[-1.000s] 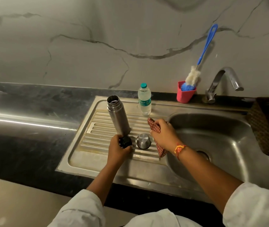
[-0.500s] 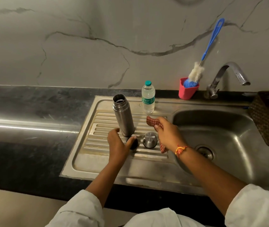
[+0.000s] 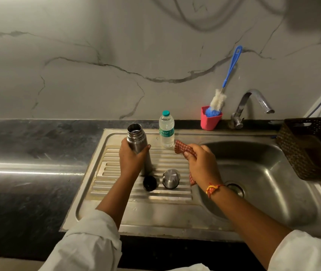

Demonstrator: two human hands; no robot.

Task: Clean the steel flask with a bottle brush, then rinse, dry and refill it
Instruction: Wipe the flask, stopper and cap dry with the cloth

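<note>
1. Steel flask (image 3: pixel 137 140): upright on the ribbed drainboard (image 3: pixel 175 159), mouth open, no lid fitted, threaded neck exposed.
2. Left hand (image 3: pixel 131 159): wrapped around the flask's mid-body, thumb on the right side, fingers closed against the steel.
3. Black stopper (image 3: pixel 150 183): on the drainboard just in front of the flask base, apart from the hand.
4. Steel cap (image 3: pixel 171 178): just right of the stopper, resting on the ribs, closed end facing the camera; not touching the stopper.
5. Right hand (image 3: pixel 202 166): raised above the drainboard's right edge, fingers pinched shut on a red checked cloth (image 3: pixel 183 150); one end of the cloth projects toward the flask, another hangs below the palm. Orange thread band (image 3: pixel 213 188) on the wrist.
6. Water bottle (image 3: pixel 166 132): clear plastic, green cap on, upright at the back of the drainboard, just right of the flask, not touching it.
7. Bottle brush (image 3: pixel 226 81): blue handle, white and blue head, standing tilted in a pink cup (image 3: pixel 210 121) on the ledge behind the basin.
8. Tap (image 3: pixel 253 103): right of the cup, spout over the sink basin (image 3: pixel 273 173); no water seen running.
9. Woven basket (image 3: pixel 312 149): dark, at the basin's right edge.
10. Dark stone counter (image 3: pixel 28 153): left of the sink; marbled wall behind.
</note>
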